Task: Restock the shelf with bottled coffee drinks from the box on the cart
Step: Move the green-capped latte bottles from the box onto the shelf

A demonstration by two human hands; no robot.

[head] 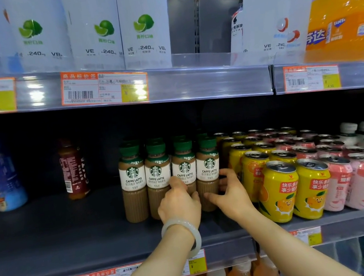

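Head view: both hands reaching forward, left hand (179,205) and right hand (228,193) gripping front-row coffee bottles (207,171); fingertips hidden behind them.

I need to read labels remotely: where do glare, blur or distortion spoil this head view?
Head view: ceiling-light glare washes the upper shelf's price tag; wide-angle bending curves the shelf edges; the lime-print cartons and orange Fanta bottles look soft; the rear of the lower shelf lies in shadow; the Caffe Latte bottles by the left hand and right hand read clearly.
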